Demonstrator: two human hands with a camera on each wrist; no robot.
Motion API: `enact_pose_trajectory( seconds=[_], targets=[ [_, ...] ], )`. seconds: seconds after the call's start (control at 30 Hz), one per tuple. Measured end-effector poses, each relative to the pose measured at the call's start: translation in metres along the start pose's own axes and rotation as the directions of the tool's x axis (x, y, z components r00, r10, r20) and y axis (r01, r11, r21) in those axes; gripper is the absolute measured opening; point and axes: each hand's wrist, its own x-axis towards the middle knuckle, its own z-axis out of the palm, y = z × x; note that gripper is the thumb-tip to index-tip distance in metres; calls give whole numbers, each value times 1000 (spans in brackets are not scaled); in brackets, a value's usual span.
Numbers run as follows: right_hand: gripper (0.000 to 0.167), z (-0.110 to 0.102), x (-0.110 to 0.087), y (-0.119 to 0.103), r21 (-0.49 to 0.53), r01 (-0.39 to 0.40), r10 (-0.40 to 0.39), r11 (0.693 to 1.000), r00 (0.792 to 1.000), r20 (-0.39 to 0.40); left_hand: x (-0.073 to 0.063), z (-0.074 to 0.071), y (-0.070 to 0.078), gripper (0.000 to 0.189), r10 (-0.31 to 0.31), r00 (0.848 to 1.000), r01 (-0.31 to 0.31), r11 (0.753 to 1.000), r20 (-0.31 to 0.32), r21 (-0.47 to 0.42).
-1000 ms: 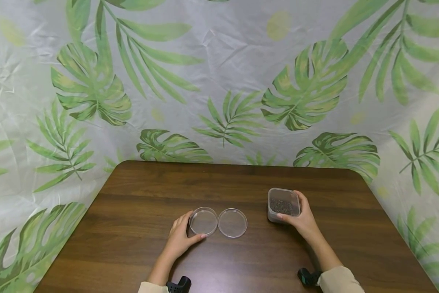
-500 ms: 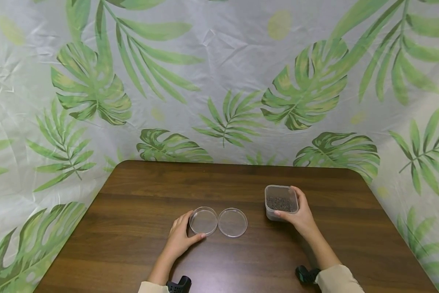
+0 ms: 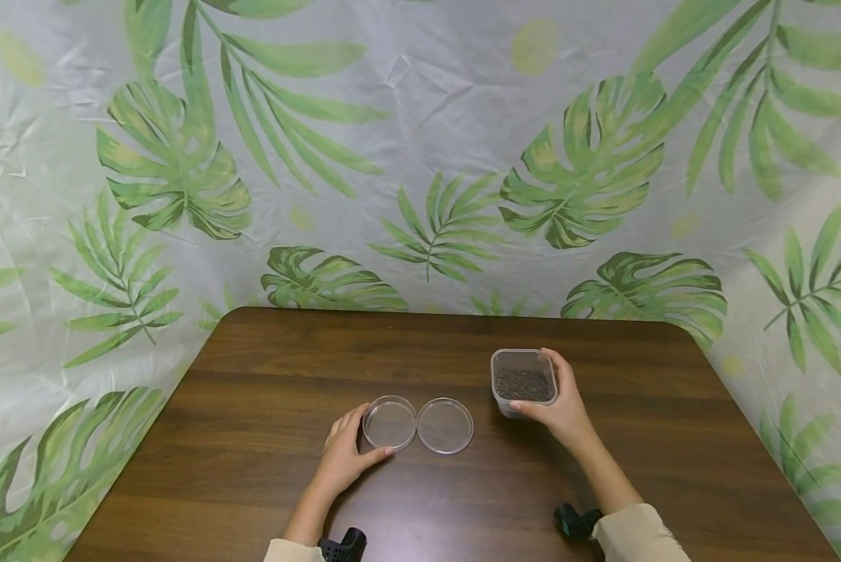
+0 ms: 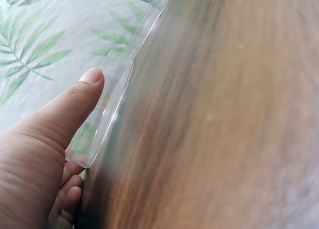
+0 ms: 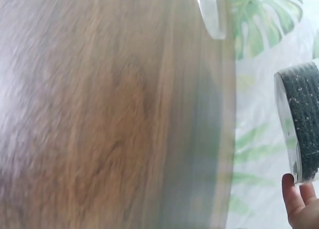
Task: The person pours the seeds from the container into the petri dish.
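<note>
The right hand (image 3: 564,410) grips a translucent, rounded-square plastic tub (image 3: 517,360) at its right side, thumb along the near edge, raised above the table right of centre; dark granules (image 3: 523,385) fill its lower part. Lower centre, the left hand (image 3: 345,454) curves loosely round a clear, shallow round dish (image 3: 389,424), a clear round disc-shaped piece (image 3: 445,427) just beside it. Below, a brown wood-grain table (image 3: 308,351); behind, creased grey cloth (image 3: 427,125) with green leaves.

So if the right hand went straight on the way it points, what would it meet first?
Probably the pale, green-leaf-patterned sheet beyond the brown wooden table. The right hand, gripping a clear squarish plastic tub, seems unobstructed until then, though its height is hard to judge.
</note>
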Motion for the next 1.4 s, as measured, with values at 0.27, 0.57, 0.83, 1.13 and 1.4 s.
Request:
enact_pose_trajectory(
  seconds=[0.27, 0.57, 0.83, 1.13, 1.4],
  targets=[
    [92, 12, 2, -6, -11, 38, -38, 999, 999, 7, 0, 0, 0, 86, -7, 1000, 7, 1000, 4, 5],
    [92, 26, 4, -8, -54, 85, -84, 995, 996, 13, 0, -1, 1, 86, -1, 1000, 1, 1000, 3, 1],
    [95, 37, 9, -1, -143, 85, -87, 986, 996, -7, 0, -1, 2, 86, -6, 1000, 6, 1000, 8, -5],
    [100, 47, 15, 24, -161, 79, -82, 984, 997, -12, 0, -1, 2, 86, -3, 1000, 3, 1000, 6, -6],
    [99, 56, 14, 23, -183, 101, -104, 978, 995, -5, 0, -2, 3, 85, 5, 1000, -5, 1000, 8, 3]
  ],
)
